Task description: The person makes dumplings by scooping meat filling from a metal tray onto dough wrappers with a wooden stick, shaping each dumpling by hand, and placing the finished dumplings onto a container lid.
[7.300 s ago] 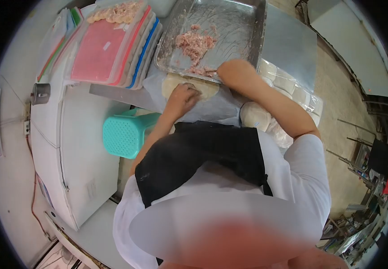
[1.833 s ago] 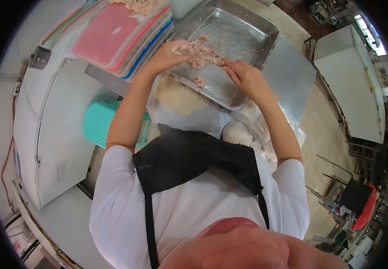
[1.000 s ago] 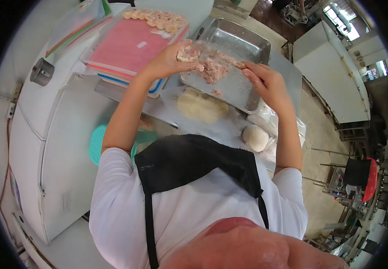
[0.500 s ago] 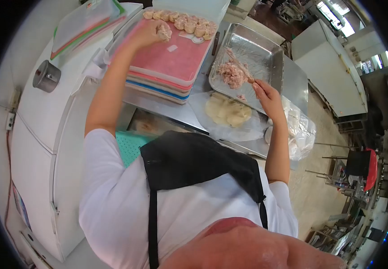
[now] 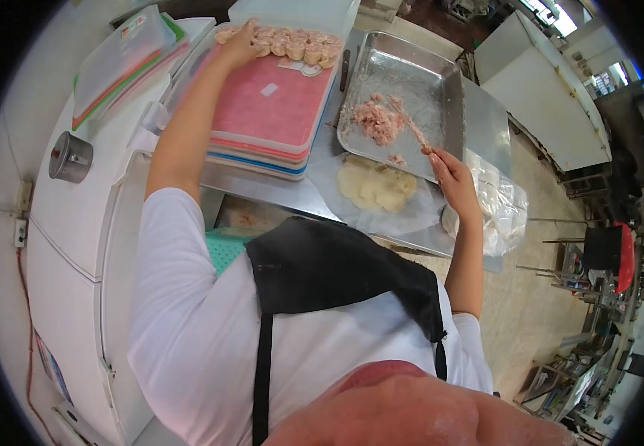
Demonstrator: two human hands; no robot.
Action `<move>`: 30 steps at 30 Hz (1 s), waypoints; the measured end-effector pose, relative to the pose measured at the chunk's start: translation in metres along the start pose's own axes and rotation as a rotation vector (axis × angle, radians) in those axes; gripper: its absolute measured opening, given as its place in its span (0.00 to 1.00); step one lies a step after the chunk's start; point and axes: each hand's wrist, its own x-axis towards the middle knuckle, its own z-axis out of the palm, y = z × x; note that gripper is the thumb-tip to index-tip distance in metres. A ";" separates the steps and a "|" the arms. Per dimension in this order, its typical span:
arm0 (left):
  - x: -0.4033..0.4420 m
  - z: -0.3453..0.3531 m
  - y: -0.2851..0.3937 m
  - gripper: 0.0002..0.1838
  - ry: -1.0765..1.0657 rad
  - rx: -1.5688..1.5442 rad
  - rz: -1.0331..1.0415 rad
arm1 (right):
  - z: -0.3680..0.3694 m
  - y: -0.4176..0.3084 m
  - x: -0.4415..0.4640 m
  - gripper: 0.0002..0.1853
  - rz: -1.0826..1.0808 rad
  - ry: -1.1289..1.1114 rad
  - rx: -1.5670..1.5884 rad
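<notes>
Left hand [image 5: 238, 47], eleven o'clock, is at dumplings [image 5: 296, 46] on pink tray [image 5: 262, 111], likely soft, best held by dough sides, can't tell its grip; right hand [image 5: 452, 182], one o'clock, pinches meaty stick [image 5: 414, 132] over metal pan [image 5: 458, 97].

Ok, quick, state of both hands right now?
Left hand: at the pale, meat-topped dough pieces; grip can't be told.
Right hand: closed on a thin, meat-coated stick.
</notes>
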 end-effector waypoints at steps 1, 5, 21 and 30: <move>0.000 0.000 0.003 0.45 -0.008 -0.008 0.019 | -0.002 0.007 0.003 0.15 -0.062 0.001 -0.053; 0.006 0.004 -0.010 0.44 -0.031 0.045 0.047 | -0.019 0.035 0.031 0.17 -0.220 -0.069 -0.369; -0.051 -0.019 0.081 0.28 0.232 0.470 -0.065 | -0.079 0.090 0.128 0.17 -0.298 -0.351 -0.785; -0.023 -0.008 0.024 0.36 -0.087 0.453 -0.144 | -0.088 0.086 0.115 0.17 -0.196 -0.305 -0.606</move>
